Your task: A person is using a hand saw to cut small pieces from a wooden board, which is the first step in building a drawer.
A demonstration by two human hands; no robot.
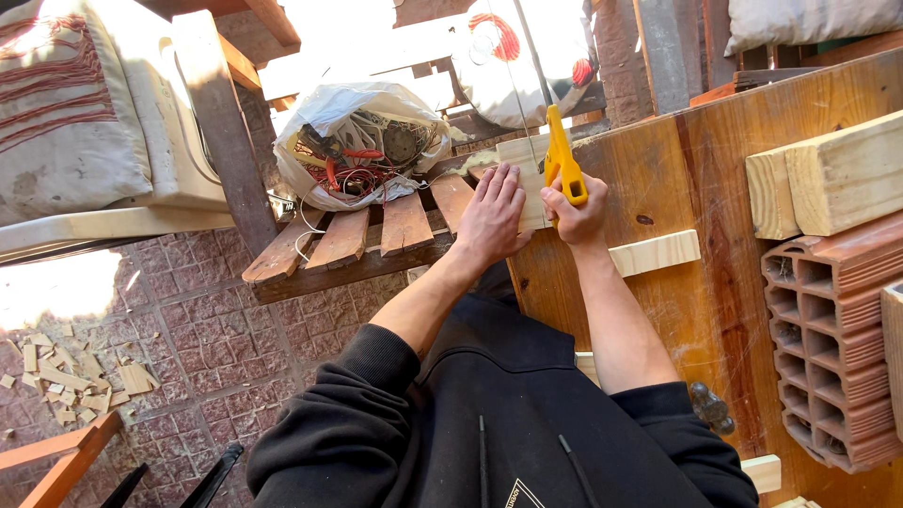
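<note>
Pressing flat, the left hand [491,218] lies open with its fingers spread and straight on a pale wooden board [523,179], palm down against the wood. Just beside it, the right hand [577,209] is curled tight into a fist around the yellow handle of a saw [562,160]; the handle rises above the knuckles, and a thin metal frame runs up and away from it past the far edge of the board. Whether the blade is touching the wood cannot be told, since the hand and handle cover that spot.

That board is light, unfinished timber with a clean square edge, lying on a varnished wooden tabletop [677,188] under both hands and reaching out past its edge toward the left hand's side. A short pale wood strip [656,252] rests on the tabletop just below the right wrist. Farther off on the right hand's side sit a thick timber block [828,179] and a hollow red clay brick [828,348]. Beyond the left hand's fingertips, a white plastic bag [362,150] of tangled wires sits on a slatted pallet [367,240].
</note>
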